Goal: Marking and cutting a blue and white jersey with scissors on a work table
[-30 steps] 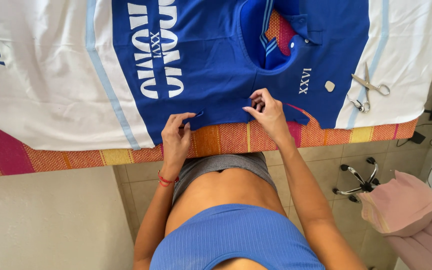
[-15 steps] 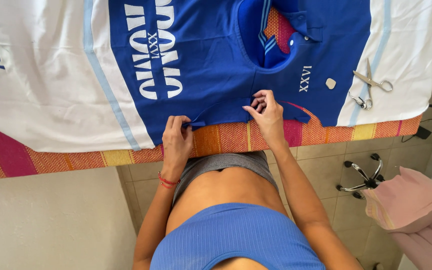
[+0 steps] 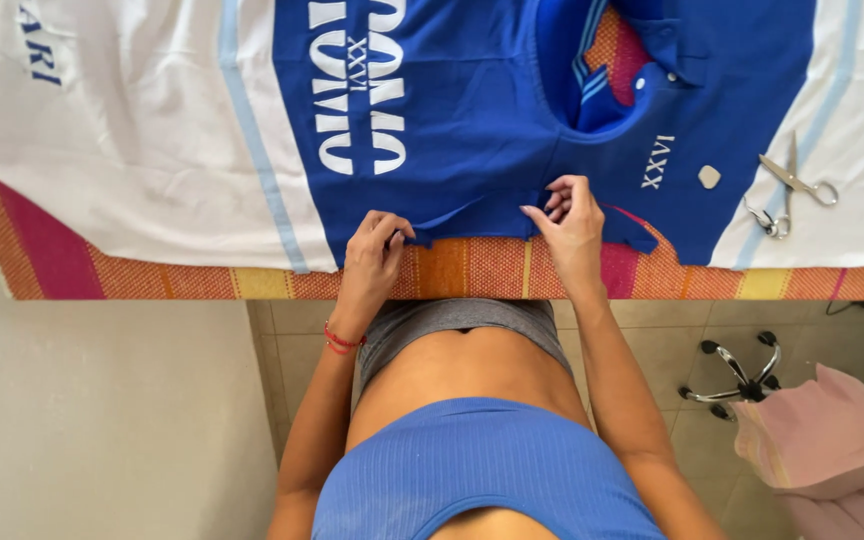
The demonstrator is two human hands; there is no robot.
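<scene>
both hands [image 3: 472,240] pinching the blue shirt's [image 3: 462,120] near edge — scissors [image 3: 792,190] off right on the white cloth [image 3: 142,150]

The shirt [image 3: 452,110] runs off the top edge, its collar and upper part cut away. The striped cloth [image 3: 472,268] beneath it is mostly covered. The right hand [image 3: 570,222] hides the fabric edge it pinches. The chair [image 3: 832,450] is cut at the right edge.
</scene>
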